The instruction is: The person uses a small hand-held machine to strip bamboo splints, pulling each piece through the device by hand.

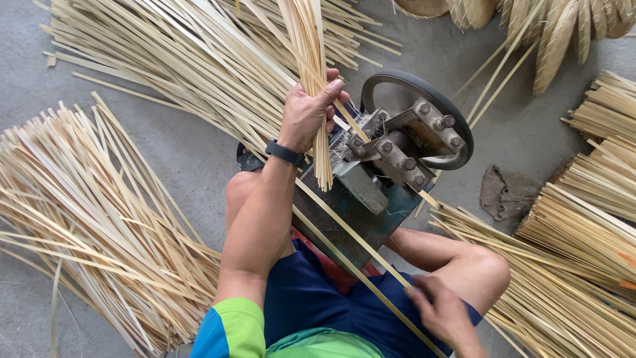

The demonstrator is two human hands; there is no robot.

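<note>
Head view: a person feeds bamboo strips through a small splitting machine.
Nearest, below the machine, the right hand pinches one strip, apparently pulling it through; above-left of the machine, the left hand wraps its fingers around an upright bundle, kept ready.

To my left a big loose heap of pale strips fans out across the grey concrete floor, and another heap of strips spreads ahead of me near the top. On my right, neat bundles of strips lie stacked side by side, with a crumpled brownish rag on the floor just beside them. At the top right edge I see woven baskets, cut off by the frame.
</note>
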